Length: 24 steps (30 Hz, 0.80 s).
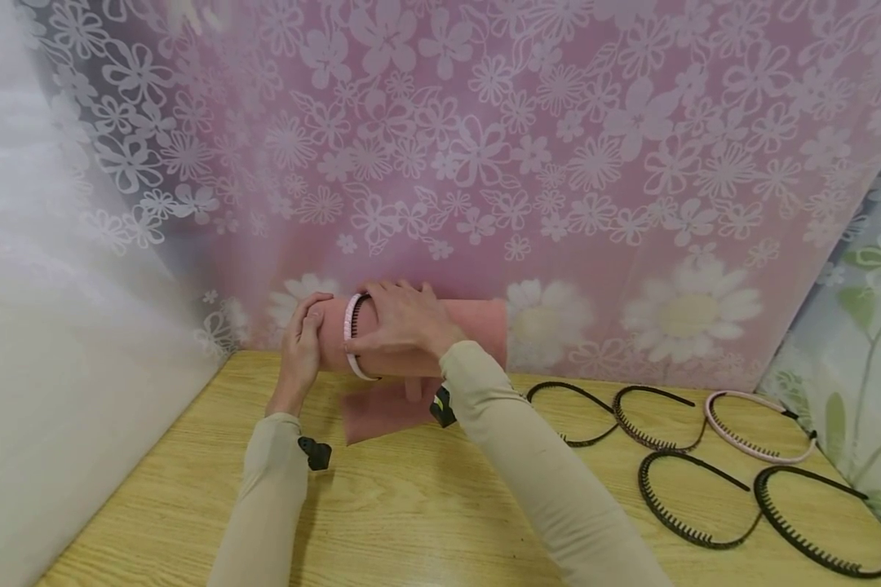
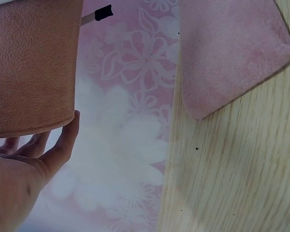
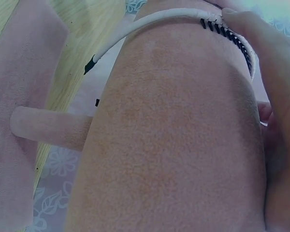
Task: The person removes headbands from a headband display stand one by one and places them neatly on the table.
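A pink plush headband display stand, its thick roll (image 1: 480,326) lying sideways on a short post (image 3: 53,126), stands over a flat base (image 1: 370,414). Around the roll sits a pale pink headband (image 1: 348,326) with dark inner teeth and dark tips. My left hand (image 1: 301,350) holds the roll's left end; in the left wrist view its fingers (image 2: 63,145) bend against the end's edge. My right hand (image 1: 409,319) lies over the roll just right of the headband, gripping it, with the thumb (image 3: 244,24) on the band in the right wrist view. Its other fingers are mostly hidden behind the roll.
On the wooden table (image 1: 404,505) at the right lie several toothed headbands, among them a pink one (image 1: 734,440) and a black one (image 1: 793,534). A pink flowered curtain (image 1: 484,196) hangs right behind the stand. White sheeting (image 1: 81,342) borders the left side.
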### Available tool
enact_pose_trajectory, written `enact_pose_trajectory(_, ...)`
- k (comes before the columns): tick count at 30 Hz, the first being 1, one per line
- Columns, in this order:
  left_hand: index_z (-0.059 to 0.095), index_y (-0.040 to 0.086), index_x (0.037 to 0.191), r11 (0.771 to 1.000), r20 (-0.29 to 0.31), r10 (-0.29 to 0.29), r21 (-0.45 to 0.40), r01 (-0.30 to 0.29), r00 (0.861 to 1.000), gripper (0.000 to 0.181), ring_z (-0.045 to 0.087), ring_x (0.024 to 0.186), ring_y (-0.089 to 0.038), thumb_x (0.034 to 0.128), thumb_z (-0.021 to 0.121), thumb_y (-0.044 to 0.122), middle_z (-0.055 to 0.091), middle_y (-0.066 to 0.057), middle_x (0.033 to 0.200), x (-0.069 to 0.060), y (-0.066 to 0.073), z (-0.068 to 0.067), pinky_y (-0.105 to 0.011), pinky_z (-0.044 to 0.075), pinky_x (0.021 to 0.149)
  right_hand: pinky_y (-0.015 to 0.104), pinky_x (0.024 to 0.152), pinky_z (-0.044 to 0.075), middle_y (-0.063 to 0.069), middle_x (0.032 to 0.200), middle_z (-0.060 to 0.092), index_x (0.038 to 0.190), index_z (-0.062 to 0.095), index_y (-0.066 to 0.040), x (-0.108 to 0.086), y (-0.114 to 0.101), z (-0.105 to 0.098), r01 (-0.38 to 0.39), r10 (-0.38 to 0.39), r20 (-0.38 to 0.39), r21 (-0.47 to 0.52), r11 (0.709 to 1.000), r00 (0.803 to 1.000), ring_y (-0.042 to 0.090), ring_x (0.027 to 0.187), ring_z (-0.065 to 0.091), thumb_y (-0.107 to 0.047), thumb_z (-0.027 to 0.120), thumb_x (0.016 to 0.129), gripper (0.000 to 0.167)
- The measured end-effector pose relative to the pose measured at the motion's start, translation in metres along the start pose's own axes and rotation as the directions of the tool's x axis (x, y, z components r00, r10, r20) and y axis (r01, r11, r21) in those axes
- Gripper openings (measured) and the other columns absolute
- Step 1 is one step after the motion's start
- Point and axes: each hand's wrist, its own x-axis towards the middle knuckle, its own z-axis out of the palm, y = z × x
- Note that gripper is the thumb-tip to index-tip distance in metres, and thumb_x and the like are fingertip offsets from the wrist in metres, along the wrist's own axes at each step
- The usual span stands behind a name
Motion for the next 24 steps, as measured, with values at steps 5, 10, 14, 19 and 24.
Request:
enact_pose_trajectory(5,0.055,0.031,0.144,1.000,-0.011,0.024,0.006,-0.024,1.000,0.045,0.060,0.112,-0.016,0.1090,0.036,0.050,0.059,-0.004,0.142,0.001,-0.006,0.000,-0.034,0.049,0.092,0.057,0.110,0.038,-0.002,0.154,0.051,0.153,0.043,-0.026,0.000,0.000,0.000,0.007,-0.007,-0.013,0.001,1.000,1.000,0.026,0.141,0.046,-0.083,0.060,0.078,0.096)
enact_pose_trajectory(10,0.057,0.027,0.143,0.999,-0.023,0.040,0.011,-0.040,0.999,0.046,0.061,0.110,-0.016,0.1089,0.037,0.050,0.060,-0.004,0.141,0.001,-0.006,0.000,-0.036,0.049,0.093,0.058,0.111,0.038,-0.003,0.155,0.050,0.152,0.044,-0.026,-0.003,0.001,-0.004,0.025,-0.025,-0.014,0.018,1.000,1.000,0.026,0.143,0.044,-0.080,0.063,0.079,0.094)
enact_pose_trajectory(14,0.055,0.024,0.145,0.999,-0.014,0.031,0.009,-0.031,0.999,0.047,0.061,0.110,-0.018,0.1094,0.036,0.048,0.059,-0.006,0.142,0.001,-0.004,0.001,-0.040,0.049,0.094,0.060,0.111,0.039,-0.003,0.154,0.051,0.152,0.045,-0.025,-0.005,0.003,-0.007,0.026,-0.026,-0.004,0.032,0.999,1.000,0.028,0.141,0.046,-0.077,0.066,0.080,0.091)
enact_pose_trajectory(19,0.055,0.023,0.145,1.000,-0.006,-0.014,-0.017,0.014,1.000,0.043,0.058,0.117,-0.024,0.1104,0.036,0.041,0.056,-0.007,0.146,0.000,0.004,0.001,-0.045,0.045,0.100,0.061,0.109,0.039,-0.003,0.154,0.051,0.152,0.045,-0.025,-0.007,0.005,-0.012,0.020,-0.020,0.009,0.050,0.999,1.000,0.030,0.140,0.047,-0.075,0.068,0.080,0.091)
enact_pose_trajectory(24,0.055,0.014,0.145,1.000,-0.007,-0.025,-0.014,0.025,1.000,0.042,0.058,0.120,-0.028,0.1107,0.037,0.031,0.055,-0.011,0.148,-0.008,0.024,-0.001,-0.046,0.044,0.103,0.063,0.108,0.040,-0.003,0.153,0.052,0.151,0.046,-0.023,-0.010,0.007,-0.014,0.010,-0.011,0.023,0.066,0.998,1.000,0.030,0.138,0.049,-0.073,0.070,0.080,0.091)
